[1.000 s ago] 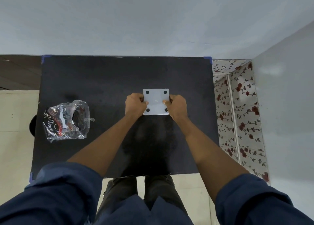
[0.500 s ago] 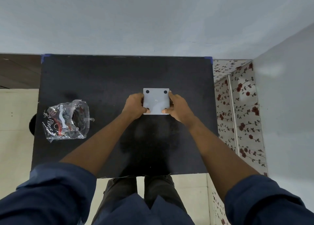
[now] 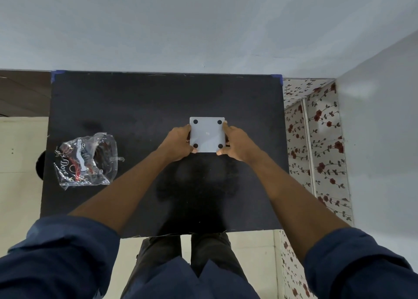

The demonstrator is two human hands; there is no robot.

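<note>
Where the two hands meet near the middle of the black worktop [image 3: 135, 100], one white square device [image 3: 207, 135] is held between them, roughly centred left to right and a little toward the far edge.

Device: flat, turned underside up, with four round black feet [image 3: 195, 121], one at each corner.

Left hand [image 3: 178, 144]: grips the device's left edge, fingers curled round it, thumb at the near left corner beside a foot.

Right hand [image 3: 237, 144]: grips the right edge, forefinger laid along it up to the far right corner, thumb at the near right corner.

Contact with surface: whether the device rests on the worktop or sits just clear of it cannot be told from this overhead view.

Second item: clear plastic bag [image 3: 87, 161], crumpled, with printed lettering and red and black contents. It lies on the worktop's left side, well apart from both hands.

Surroundings: dark blue sleeves [image 3: 67, 253] pushed up the forearms, and a rose-patterned covering [image 3: 321, 140] to the right of the worktop.
</note>
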